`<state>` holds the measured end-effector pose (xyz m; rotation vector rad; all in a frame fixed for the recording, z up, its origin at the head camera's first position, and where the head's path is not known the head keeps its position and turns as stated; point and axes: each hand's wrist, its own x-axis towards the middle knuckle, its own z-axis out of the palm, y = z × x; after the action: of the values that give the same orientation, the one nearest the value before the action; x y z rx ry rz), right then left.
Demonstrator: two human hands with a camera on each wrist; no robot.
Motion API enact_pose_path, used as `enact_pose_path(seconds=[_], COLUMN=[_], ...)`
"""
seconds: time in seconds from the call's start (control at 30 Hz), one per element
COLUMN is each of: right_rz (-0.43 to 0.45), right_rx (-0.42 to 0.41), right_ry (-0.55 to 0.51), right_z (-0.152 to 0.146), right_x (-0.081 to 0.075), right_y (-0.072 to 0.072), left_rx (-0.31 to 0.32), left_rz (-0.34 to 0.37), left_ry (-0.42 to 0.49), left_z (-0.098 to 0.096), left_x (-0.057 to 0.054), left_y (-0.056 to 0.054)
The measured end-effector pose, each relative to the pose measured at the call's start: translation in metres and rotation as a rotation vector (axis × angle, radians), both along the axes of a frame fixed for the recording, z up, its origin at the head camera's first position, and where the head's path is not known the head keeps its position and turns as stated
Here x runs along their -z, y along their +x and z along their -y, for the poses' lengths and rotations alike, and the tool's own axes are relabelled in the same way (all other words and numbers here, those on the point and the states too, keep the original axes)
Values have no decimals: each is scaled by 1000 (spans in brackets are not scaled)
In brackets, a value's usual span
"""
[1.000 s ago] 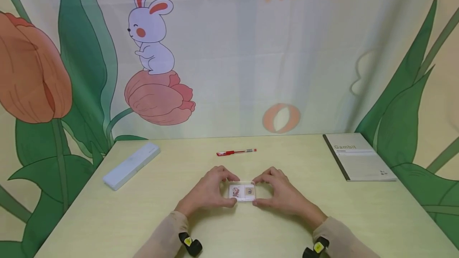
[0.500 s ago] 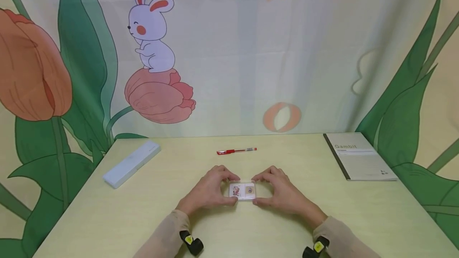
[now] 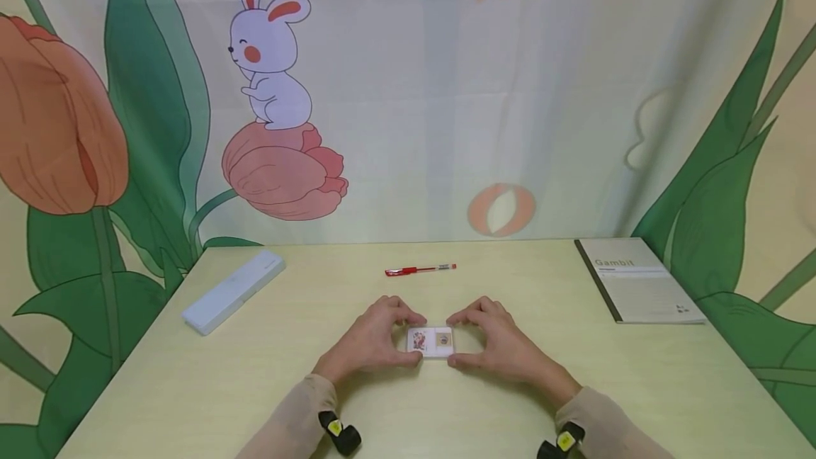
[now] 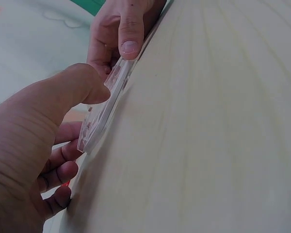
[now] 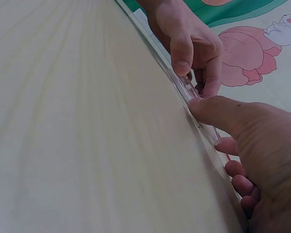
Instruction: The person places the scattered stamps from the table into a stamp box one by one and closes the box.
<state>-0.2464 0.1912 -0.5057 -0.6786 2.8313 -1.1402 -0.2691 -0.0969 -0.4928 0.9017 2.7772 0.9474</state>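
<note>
Between both hands, low over the table, is a small clear plastic case (image 3: 431, 343) with two small pictures side by side, a reddish one on the left and a tan-framed one on the right. My left hand (image 3: 376, 335) pinches its left end, thumb on the near edge and fingers at the far edge. At the right end my right hand (image 3: 500, 342) pinches it the same way. In the left wrist view the case (image 4: 104, 111) shows a clear layer over a white base. The right wrist view shows the case (image 5: 206, 128) edge-on, partly hidden by the thumbs.
Behind the hands lies a red pen (image 3: 421, 270). A long pale blue box (image 3: 234, 292) rests at the table's left, and a grey notebook (image 3: 639, 280) with a black spine at the right. A printed curtain (image 3: 408, 126) hangs along the back edge.
Both hands keep their hold on the case in nearly the same spot. Its far clear edge looks slightly lower now, closer to the pictures.
</note>
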Motion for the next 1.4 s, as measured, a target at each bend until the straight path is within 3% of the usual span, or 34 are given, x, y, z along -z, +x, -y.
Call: enact_pose_path(seconds=[0.37, 0.73, 1.4], right_rz=[8, 25, 12], right_rx=[12, 13, -1], right_ry=[5, -10, -14], right_z=[2, 2, 1], right_x=[-1, 1, 0], right_y=[2, 4, 1], left_rx=[-13, -47, -32], left_rz=[-37, -77, -81], left_ry=[-2, 44, 69], left_z=[11, 27, 26], left_x=[6, 20, 19], left_y=[1, 4, 1])
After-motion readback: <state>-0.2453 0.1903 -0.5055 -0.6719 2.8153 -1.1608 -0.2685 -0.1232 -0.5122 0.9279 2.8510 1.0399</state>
